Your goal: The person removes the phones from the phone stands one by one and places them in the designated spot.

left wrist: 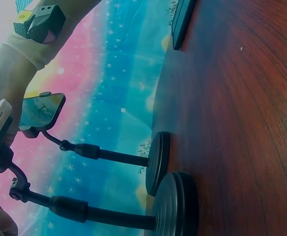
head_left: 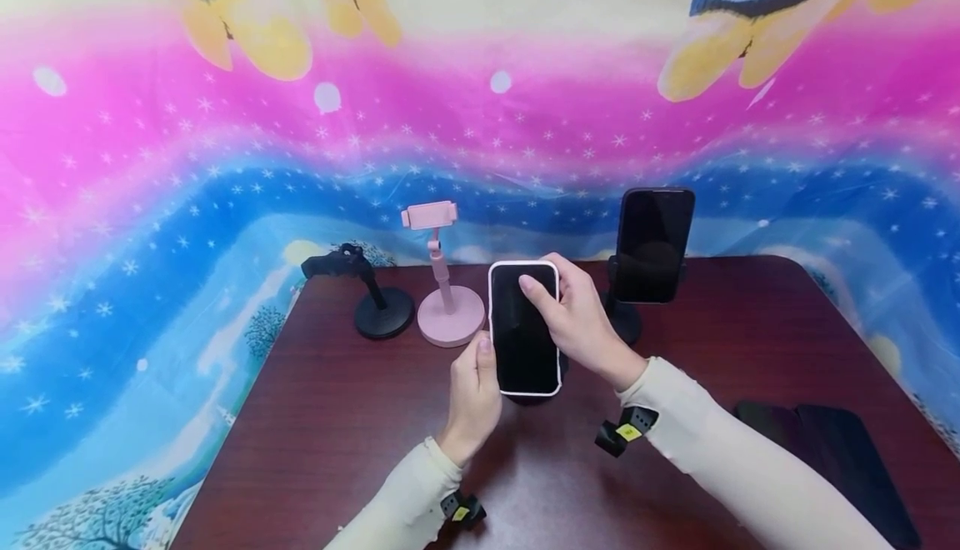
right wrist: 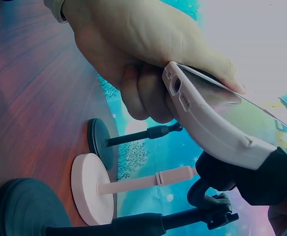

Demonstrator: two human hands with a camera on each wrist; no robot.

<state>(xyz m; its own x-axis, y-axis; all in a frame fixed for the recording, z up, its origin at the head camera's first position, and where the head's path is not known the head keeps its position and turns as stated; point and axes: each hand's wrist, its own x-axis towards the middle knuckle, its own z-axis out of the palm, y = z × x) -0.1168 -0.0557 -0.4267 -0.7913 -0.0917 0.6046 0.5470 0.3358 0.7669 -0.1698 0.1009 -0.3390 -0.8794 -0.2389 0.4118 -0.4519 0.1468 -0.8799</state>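
Observation:
A smartphone (head_left: 525,333) in a white case faces up, its screen dark in the head view. It sits in the black clamp (right wrist: 266,182) of a phone stand (left wrist: 121,216), whose round base is mostly hidden by the phone in the head view. My right hand (head_left: 588,321) grips the phone's upper right side, thumb over the screen and fingers curled underneath. At the opposite edge, my left hand (head_left: 474,392) holds the clamp side with curled fingers, its thumb against the phone's left edge; its fingers behind are partly hidden.
Left on the brown table (head_left: 300,425) stand a black phone stand (head_left: 382,312) and a pink phone stand (head_left: 450,317). Behind right, another stand holds a dark phone (head_left: 654,242). Flat black objects (head_left: 840,458) lie at the right edge. A printed cloth (head_left: 495,133) hangs behind.

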